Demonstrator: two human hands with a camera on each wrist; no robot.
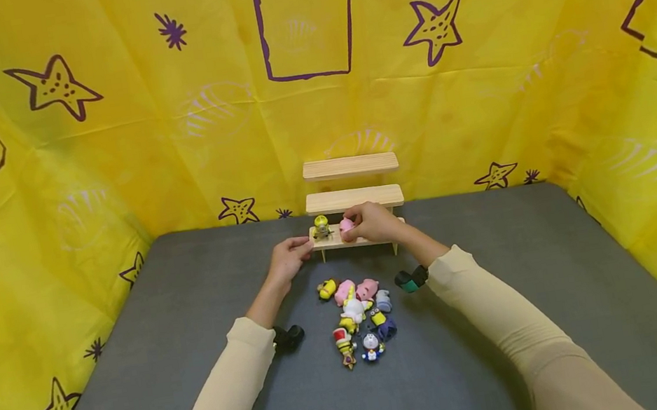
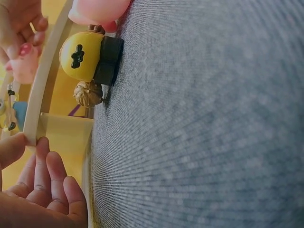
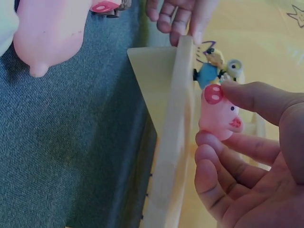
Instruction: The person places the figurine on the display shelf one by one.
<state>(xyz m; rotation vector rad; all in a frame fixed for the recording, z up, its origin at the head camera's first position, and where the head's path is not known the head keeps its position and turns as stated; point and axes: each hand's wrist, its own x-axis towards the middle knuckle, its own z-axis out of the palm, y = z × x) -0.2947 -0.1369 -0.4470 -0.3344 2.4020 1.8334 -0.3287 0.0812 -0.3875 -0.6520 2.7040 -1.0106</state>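
A tiered wooden stand (image 1: 355,199) is at the back of the table. My left hand (image 1: 287,261) pinches the left end of its lowest step, thumb on top and fingers beneath, as the left wrist view shows. My right hand (image 1: 377,222) holds a small pink pig figurine (image 3: 218,114) between thumb and fingers, at the lowest step. Beside the pig, a yellow Minion figurine (image 1: 322,226) stands near the step's left end. In the head view the right fingers partly cover the pig. Whether its base touches the wood, I cannot tell.
In front of the stand several toy figurines lie in a cluster: pink pigs (image 1: 367,289), a white unicorn-like figure (image 1: 354,310), a Doraemon (image 1: 372,347), Minions (image 1: 328,289) and a grey-blue figure (image 1: 384,301). A yellow patterned cloth (image 1: 315,115) hangs behind the table.
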